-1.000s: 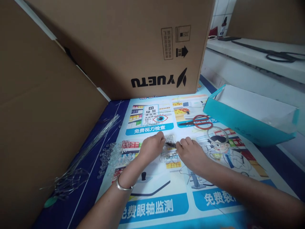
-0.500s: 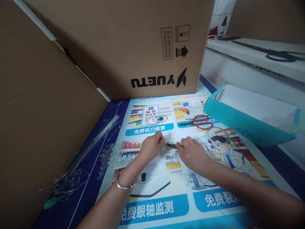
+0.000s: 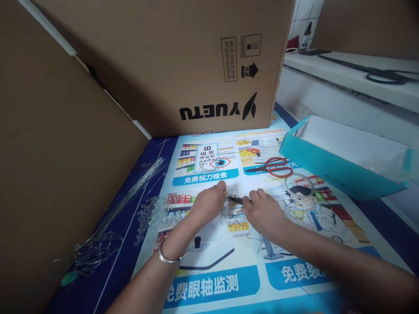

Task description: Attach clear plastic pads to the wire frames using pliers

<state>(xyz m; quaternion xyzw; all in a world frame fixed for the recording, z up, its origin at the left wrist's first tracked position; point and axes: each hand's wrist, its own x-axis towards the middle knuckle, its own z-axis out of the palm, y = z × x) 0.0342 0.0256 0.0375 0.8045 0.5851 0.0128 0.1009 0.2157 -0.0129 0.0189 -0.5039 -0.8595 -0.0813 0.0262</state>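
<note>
Near the middle of the frame we have both hands close together on the printed mat: our left hand pinches a small piece of bent wire between fingertips, and our right hand is closed around a dark slim tool whose tip meets that wire — whether it is pliers or tweezers we cannot tell. The wire piece sits just above the mat, between the two hands, over a few clear loose parts. The main risk, as we judge it, is slippage: the wire is thin and springy, so too hard a squeeze or a twist off-axis could flick it out of the left fingertips, and it would be hard to find on the busy print. A sweep of the left wrist, which wears a bangle, could scatter the clear beads heaped just left of it. The long wire bundle at the lower left lies well apart, and the red scissors above the hands are clear — though a reach toward the teal box on the right could snag them.
</note>
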